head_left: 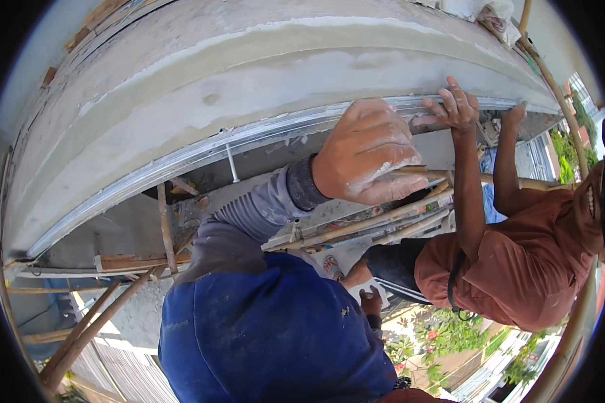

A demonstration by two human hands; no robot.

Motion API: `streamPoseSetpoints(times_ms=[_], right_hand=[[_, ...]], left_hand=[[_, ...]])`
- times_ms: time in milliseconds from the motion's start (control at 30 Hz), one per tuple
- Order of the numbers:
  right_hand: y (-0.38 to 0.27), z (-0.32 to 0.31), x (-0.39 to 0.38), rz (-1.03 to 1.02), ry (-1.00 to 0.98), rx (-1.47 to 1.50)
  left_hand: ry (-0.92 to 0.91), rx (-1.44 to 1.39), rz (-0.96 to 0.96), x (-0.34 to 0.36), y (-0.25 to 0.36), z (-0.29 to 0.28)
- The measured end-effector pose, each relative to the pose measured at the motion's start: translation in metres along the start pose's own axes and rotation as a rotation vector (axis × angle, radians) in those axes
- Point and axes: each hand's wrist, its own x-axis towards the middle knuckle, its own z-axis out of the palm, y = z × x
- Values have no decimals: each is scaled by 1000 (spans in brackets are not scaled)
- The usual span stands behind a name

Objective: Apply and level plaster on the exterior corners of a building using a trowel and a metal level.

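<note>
My left hand (364, 151), in a grey sleeve and dusted white, is closed with its knuckles up, just below a long metal strip (181, 152) along the edge of a plastered concrete band (202, 87); what its fingers hold is hidden. My right hand (371, 303) is low, beside my blue-clad body, fingers apart and bent, with nothing visible in them. At my right, a co-worker in a rust-red shirt (501, 269) has both hands raised at the strip, one (457, 107) with spread fingers, the other (514, 114) farther right at the edge.
Bamboo scaffold poles (84, 329) cross at the lower left, and more poles (390, 215) run under the band. A curved pole (544, 363) stands at the lower right. A white sack (494, 17) lies at the top right. Plants (433, 342) and roofs show below.
</note>
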Motion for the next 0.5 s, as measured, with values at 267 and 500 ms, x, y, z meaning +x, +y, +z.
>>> streamPoseSetpoints(times_ms=[267,500], right_hand=[[-58,-28,26,14,-510,83],[-245,-54,33,-509,-532,235]], left_hand=[[274,573,-15,-41,63,-169],[388,1215,-116,-67,57,-288]])
